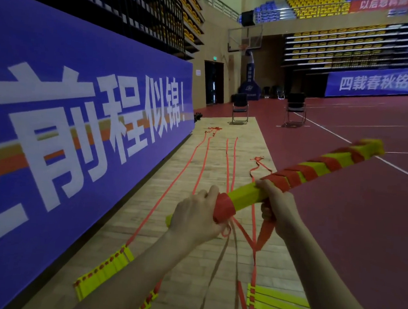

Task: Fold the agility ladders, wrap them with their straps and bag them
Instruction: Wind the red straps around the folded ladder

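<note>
Both the left hand [194, 213] and right hand [275, 204] curl round a long bundle of flat yellow plastic rungs [243, 195] spiralled in red webbing strap [223, 207], its near end hidden.

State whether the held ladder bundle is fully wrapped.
Partly wrapped: the ladder bundle shows a bare yellow stretch between both hands, and red strap hangs loose.

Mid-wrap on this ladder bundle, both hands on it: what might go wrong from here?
1. The bare yellow stretch of the ladder bundle between the left hand and right hand is unwrapped; loosened grip may let wraps slacken.
2. The loose strap tail hangs to the floor among other straps and may tangle.
3. The flattened rungs lie near your feet: a likely trip hazard.
</note>
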The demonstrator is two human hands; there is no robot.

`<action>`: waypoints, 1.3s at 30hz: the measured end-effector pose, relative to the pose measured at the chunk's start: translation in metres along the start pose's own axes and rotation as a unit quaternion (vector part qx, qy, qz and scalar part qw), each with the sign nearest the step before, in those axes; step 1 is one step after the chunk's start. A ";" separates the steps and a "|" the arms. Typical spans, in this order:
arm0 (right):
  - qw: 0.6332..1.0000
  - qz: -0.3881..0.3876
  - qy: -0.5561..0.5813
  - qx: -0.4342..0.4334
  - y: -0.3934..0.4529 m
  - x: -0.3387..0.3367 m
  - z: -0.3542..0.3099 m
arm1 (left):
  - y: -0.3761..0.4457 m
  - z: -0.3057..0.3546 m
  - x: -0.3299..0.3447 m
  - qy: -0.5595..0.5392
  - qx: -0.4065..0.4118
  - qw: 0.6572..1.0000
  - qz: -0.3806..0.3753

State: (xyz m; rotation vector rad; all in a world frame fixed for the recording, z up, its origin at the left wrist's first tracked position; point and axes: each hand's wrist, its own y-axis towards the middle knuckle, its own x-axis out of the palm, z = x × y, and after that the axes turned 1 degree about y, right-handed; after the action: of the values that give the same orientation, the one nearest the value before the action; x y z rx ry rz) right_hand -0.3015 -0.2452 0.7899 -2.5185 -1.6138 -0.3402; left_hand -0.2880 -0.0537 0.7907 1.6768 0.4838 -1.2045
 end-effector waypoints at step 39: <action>0.999 0.024 0.022 -0.033 -0.009 -0.003 0.002 | 0.025 0.013 0.011 -0.113 -0.009 0.991 -0.076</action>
State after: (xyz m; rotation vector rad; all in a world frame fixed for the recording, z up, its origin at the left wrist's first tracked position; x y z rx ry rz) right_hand -0.3105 -0.2439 0.7875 -2.5741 -1.5496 -0.4476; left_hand -0.2708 -0.0787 0.7928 1.4854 0.4872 -1.4777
